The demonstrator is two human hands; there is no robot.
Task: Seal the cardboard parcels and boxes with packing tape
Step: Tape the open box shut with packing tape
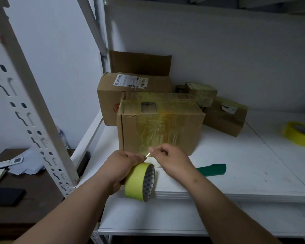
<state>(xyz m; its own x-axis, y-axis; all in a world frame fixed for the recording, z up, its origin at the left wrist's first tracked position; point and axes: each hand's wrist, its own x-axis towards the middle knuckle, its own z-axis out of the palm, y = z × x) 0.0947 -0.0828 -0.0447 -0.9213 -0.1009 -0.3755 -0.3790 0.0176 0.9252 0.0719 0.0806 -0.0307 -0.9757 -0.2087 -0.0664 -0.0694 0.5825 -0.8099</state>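
Observation:
A cardboard box [158, 124] wrapped in yellowish clear tape stands on the white shelf [236, 166] in front of me. My left hand [121, 166] grips a yellow roll of packing tape [139, 182] at the shelf's front edge. My right hand [169, 159] pinches the tape's free end just above the roll, close to the box's lower front face. The tape strip between my hands is thin and hard to make out.
Behind stand a larger box with a shipping label [130, 88] and an open flap, plus two small taped boxes [225, 117] at the right. A second yellow tape roll [299, 133] lies far right. A green tool [211, 169] lies beside my right wrist. A perforated shelf post [33, 110] stands left.

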